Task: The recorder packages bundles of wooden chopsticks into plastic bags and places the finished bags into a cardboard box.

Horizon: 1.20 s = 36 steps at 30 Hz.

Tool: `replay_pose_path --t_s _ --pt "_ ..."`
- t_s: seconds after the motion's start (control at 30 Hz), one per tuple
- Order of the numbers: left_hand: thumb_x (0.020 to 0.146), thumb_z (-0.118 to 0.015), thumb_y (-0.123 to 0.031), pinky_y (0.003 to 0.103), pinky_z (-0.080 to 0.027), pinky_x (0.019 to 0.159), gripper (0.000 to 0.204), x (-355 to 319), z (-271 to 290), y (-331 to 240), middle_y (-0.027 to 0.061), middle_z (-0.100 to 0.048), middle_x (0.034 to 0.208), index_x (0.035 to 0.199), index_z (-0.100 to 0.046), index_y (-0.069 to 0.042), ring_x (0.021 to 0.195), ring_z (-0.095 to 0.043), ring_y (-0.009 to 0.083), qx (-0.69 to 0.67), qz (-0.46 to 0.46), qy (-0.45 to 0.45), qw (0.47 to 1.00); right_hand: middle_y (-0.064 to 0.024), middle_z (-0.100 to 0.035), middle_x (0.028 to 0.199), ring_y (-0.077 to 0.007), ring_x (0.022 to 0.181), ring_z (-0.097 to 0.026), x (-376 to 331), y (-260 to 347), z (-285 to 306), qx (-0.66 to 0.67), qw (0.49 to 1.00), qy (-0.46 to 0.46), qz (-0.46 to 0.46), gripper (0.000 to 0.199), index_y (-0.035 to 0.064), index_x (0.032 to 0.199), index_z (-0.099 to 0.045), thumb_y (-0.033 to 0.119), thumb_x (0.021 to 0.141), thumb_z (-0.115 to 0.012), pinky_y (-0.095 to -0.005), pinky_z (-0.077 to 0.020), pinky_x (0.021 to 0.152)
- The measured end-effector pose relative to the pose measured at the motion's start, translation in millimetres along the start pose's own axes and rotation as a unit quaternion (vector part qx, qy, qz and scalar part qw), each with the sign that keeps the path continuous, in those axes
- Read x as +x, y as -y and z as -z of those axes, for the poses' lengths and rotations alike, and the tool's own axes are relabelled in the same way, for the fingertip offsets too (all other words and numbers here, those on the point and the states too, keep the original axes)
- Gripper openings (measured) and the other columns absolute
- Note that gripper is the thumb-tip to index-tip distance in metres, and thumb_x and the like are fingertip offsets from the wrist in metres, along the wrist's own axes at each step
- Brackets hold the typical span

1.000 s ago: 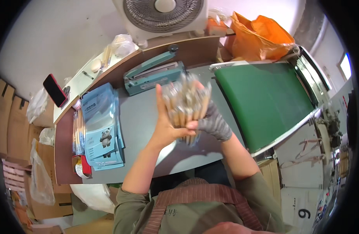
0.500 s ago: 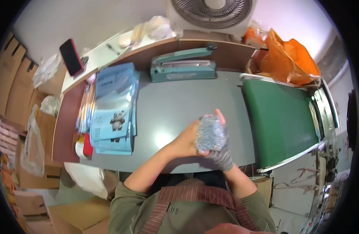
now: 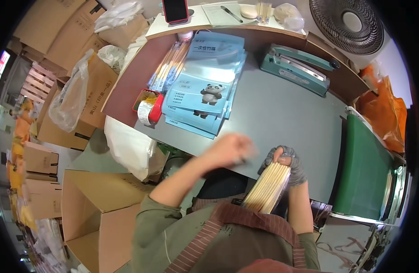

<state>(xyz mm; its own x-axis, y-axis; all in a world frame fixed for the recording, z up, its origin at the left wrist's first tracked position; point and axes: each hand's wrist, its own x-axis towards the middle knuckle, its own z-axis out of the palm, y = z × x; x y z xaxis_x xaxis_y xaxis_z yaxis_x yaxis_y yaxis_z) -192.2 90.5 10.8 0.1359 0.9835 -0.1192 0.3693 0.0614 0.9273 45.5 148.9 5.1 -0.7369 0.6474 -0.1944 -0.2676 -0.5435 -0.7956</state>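
Since the earlier frame, left hand (image 3: 230, 150) has come off the chopstick bundle (image 3: 268, 187) and is blurred; its grip cannot be told. Right hand (image 3: 286, 164), gloved, clasps the bundle alone at the desk (image 3: 286, 113) edge, near the pouches (image 3: 205, 91).
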Motion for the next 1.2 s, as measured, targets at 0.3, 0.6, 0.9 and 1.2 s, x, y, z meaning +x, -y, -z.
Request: replay_pose_path --t_s 0.3,0.6,0.9,1.2 --pt "0.082 -0.064 -0.02 0.035 -0.043 0.064 0.017 37.8 156.4 65.2 0.0088 -0.057 0.076 0.081 -0.059 -0.004 0.074 -0.056 0.0243 0.312 -0.013 -0.209 0.927 -0.0147 -0.061 0.07 -0.0239 0.061 -0.06 7.0 -11.4 -7.5 0.028 1.0 -0.012 0.001 0.023 0.0011 0.077 -0.06 0.022 0.071 -0.066 -0.0362 -0.0528 0.059" --pt "0.084 -0.057 -0.005 0.036 -0.046 0.071 0.008 26.5 184.7 45.1 0.0151 -0.061 0.084 0.091 -0.059 -0.002 0.079 -0.059 0.0328 0.371 -0.193 -0.183 0.89 -0.0127 -0.057 0.066 -0.0212 0.057 -0.056 -13.2 -2.9 -9.1 0.029 0.998 -0.048 0.029 0.022 0.0007 0.075 -0.056 0.021 0.071 -0.065 -0.0331 -0.0485 0.052" --pt "0.079 -0.051 -0.007 0.047 -0.046 0.066 0.008 34.9 -36.7 -4.9 0.0162 -0.057 0.08 0.085 -0.055 -0.003 0.076 -0.057 0.0382 0.317 -0.239 -0.136 0.908 -0.014 -0.064 0.082 -0.0215 0.075 -0.062 -60.6 21.6 -19.2 -0.11 0.989 0.015 0.093 0.025 -0.0002 0.077 -0.062 0.022 0.067 -0.068 -0.0314 -0.0503 0.069" --pt "0.082 -0.063 -0.009 0.03 -0.047 0.061 0.015 40.4 -110.1 23.2 0.0151 -0.067 0.077 0.093 -0.068 0.0 0.067 -0.063 0.0163 -0.046 -0.036 -0.153 0.987 -0.0079 -0.061 0.08 -0.0149 0.07 -0.058 -21.7 -35.5 32.8 0.04 0.999 -0.02 0.006 0.025 0.0017 0.085 -0.06 0.026 0.078 -0.062 -0.0272 -0.0494 0.064"
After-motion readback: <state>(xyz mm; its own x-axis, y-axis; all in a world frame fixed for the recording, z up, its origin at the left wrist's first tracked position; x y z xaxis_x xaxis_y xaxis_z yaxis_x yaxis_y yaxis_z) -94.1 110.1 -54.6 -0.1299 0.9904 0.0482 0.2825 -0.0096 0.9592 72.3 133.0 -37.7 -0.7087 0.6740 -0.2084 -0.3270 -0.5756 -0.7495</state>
